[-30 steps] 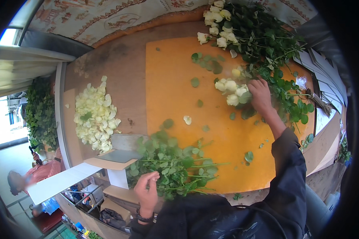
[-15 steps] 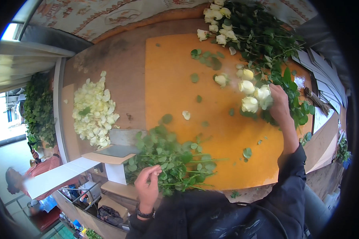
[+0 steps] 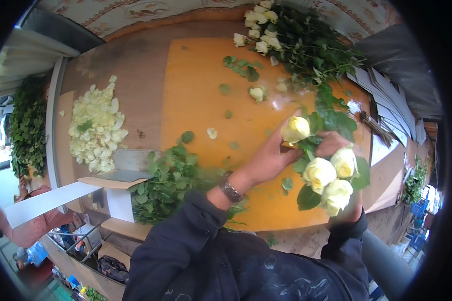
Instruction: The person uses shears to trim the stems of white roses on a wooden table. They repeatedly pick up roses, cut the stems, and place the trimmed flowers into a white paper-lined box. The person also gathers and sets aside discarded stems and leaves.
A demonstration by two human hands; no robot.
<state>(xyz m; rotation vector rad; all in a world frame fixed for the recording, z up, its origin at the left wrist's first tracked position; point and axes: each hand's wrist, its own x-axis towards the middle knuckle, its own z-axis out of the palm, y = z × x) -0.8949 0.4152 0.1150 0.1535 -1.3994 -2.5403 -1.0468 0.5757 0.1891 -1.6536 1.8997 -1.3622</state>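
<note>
In front of my right side, my right hand [image 3: 331,144] grips a small bunch of creamy white roses [image 3: 318,175] by their leafy stems. Three blooms hang toward me and partly cover that hand. My left hand [image 3: 272,156] is at a single pale yellow-white rose [image 3: 296,130] beside the bunch, fingers and thumb curled around it just under the bloom. The stem there is mostly hidden by leaves. Beyond my hands, a loose rose head [image 3: 257,94] lies on the orange board [image 3: 201,75].
A heap of white petals [image 3: 96,130] lies at the left, near cut leafy stems [image 3: 165,180]. More white roses [image 3: 261,25] with dark foliage fill the far side. White sheets [image 3: 381,100] and a bundle of thin brown sticks [image 3: 376,128] sit at the right. A person [image 3: 42,215] is at far left.
My left hand has crossed from the cut leafy stems to the roses and closed on one. My right hand has brought the bunch nearer to me, its blooms now turned downward. The view has shifted right.
</note>
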